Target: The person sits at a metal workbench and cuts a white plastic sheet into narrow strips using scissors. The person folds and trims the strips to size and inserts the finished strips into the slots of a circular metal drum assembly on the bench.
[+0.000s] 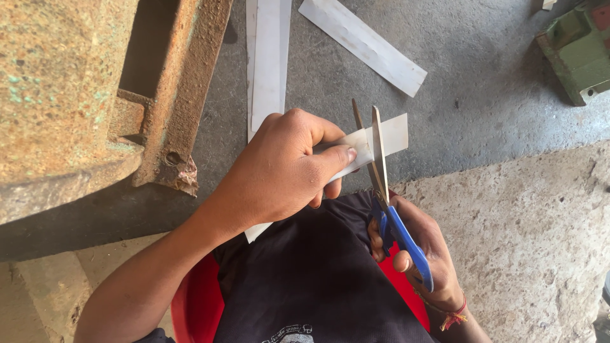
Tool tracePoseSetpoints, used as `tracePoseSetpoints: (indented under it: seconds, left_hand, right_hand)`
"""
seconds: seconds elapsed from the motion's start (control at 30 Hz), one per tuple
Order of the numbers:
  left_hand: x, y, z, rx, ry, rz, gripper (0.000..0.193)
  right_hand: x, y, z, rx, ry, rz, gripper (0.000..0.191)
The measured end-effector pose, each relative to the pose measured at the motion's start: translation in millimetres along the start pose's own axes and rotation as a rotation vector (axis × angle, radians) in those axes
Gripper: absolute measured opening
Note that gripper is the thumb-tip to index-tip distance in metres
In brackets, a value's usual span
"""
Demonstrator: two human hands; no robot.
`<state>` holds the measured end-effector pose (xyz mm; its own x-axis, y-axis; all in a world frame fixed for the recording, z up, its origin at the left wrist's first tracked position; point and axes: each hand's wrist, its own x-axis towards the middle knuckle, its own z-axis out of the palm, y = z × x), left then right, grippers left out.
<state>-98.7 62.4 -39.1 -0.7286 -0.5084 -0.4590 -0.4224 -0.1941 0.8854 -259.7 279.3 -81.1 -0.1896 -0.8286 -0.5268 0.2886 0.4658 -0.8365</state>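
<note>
Grey concrete floor (483,95) fills the view from above, giving way to a rougher, paler slab (540,241) at lower right. Up on the left sits a rusty metal machine base (82,89), its corroded bracket flaking at the bottom edge. Two loose white strips (362,43) lie flat on the floor near the top, one straight, one angled, and a green metal block (575,51) peeks in at the top right corner.

Now to the hands: the left hand (283,168) has its grip clenched on a white paper strip (391,136), thumb pressed along the top, holding it out over the lap. The right hand (419,251) has its grip wrapped through the blue handles of the scissors (387,190), a red thread at the wrist. The blades point upward and stand slightly parted, straddling the strip just past the left thumb. Below, a dark shirt and a red seat (197,298) are visible.
</note>
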Motion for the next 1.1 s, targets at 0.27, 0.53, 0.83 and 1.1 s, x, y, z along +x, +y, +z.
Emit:
tracePoseSetpoints:
  seconds: [0.27, 0.53, 0.83, 1.1]
  left_hand:
    - [-0.2, 0.8, -1.0, 0.006, 0.007, -0.009, 0.027]
    - [-0.7, 3.4, -1.0, 0.002, 0.008, -0.01, 0.027]
    - [-1.8, 2.4, -1.5, 0.009, 0.018, 0.025, 0.027]
    - [-0.6, 0.6, -0.7, 0.006, 0.023, 0.038, 0.027]
  right_hand:
    - [-0.3, -1.6, 1.1, -0.001, 0.007, -0.009, 0.108]
    - [1.6, 0.3, 1.3, 0.026, -0.002, -0.036, 0.12]
    - [3.9, 8.9, -3.0, 0.024, -0.029, -0.076, 0.119]
    - [3.6, 7.8, -2.7, 0.033, -0.016, -0.047, 0.117]
